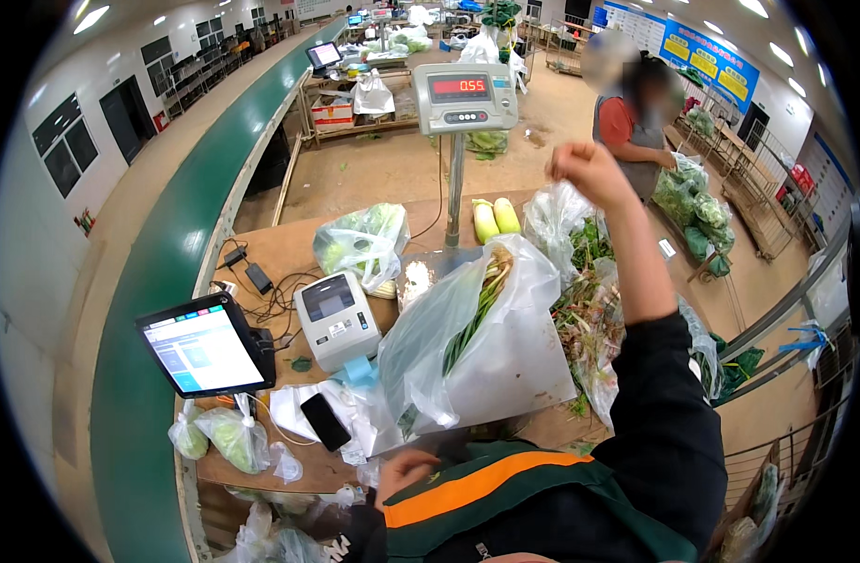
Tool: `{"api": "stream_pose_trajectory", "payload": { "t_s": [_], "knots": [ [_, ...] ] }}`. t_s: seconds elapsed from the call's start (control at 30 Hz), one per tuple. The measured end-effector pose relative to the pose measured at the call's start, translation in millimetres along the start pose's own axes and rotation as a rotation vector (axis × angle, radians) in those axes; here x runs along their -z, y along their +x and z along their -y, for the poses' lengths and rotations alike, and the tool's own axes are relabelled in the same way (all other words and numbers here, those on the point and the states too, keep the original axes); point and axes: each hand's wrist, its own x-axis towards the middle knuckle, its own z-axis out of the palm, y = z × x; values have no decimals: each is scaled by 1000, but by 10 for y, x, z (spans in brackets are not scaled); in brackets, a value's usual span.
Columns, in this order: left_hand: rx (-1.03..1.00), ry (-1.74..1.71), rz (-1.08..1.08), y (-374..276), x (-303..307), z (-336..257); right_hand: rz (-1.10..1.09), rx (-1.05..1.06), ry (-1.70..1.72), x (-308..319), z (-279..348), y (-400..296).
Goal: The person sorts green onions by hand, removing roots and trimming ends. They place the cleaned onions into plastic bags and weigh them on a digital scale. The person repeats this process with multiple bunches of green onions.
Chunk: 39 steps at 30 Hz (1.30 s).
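My right hand (589,173) is raised at arm's length, its fingers curled in and nothing showing in them. Low in front of my body is my left hand (406,470), blurred and partly hidden by my clothing. A clear plastic bag (423,352) lies on the weighing platform (521,380). Spring onions (483,317) are inside the bag, root ends toward the scale post. The scale's display (465,98) stands on that post with red digits lit. Left of the bag sits a label printer (337,320) with a blue strip (360,371) at its front.
A touchscreen (203,345), a phone (325,421) and bagged vegetables (233,438) are on the left. Beyond the platform lie bagged greens (365,243) and two pale gourds (497,219). Loose greens (588,317) spread rightward. A green conveyor belt (145,317) runs alongside. A person (630,134) handles bags.
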Motion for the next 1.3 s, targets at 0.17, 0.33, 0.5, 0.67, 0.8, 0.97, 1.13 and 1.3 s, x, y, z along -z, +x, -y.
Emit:
{"api": "stream_pose_trajectory", "payload": {
  "t_s": [0.17, 0.33, 0.5, 0.67, 0.8, 0.97, 1.13, 1.3],
  "knots": [
    [15, 121, -25, 15, -143, -44, 20, -396, -653, 555, -880, 87],
    [10, 47, -2, -95, 17, -88, 252, -662, -1582, 663, -1280, 469],
    [-222, -213, 121, -62, -205, -412, -357, 75, -1326, 251, -1303, 1090],
    [-253, -305, 134, 95, -338, -666, -555, 308, -1482, -8, -1190, 1419],
    [-372, -379, 108, 260, -349, -547, -456, 387, -1902, 73, -1232, 1512],
    [-44, -281, 73, 443, -420, -726, -421, 244, -1918, -202, -1060, 1299],
    [-54, -164, -81, 448, -348, -867, 444, -102, -1281, -1586, -1036, -547],
    [-409, -255, -50, 557, -467, -1365, 188, -498, -1739, -176, -1621, -711]
  ]
}}
